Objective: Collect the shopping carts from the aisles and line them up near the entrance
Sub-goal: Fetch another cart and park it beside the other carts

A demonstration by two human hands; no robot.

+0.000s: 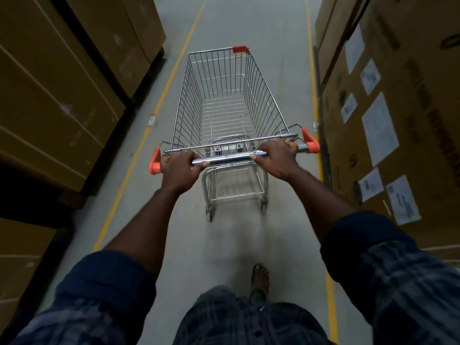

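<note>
Two carton walls [52,100] beside cart [225,110]

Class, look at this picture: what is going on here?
A person grips the handle of an empty cart with both hands, the left hand near one orange end cap, the right hand near the other. The cart points down an aisle between stacked boxes, with yellow lines on the floor at either side. No other carts or entrance are in view.
</note>
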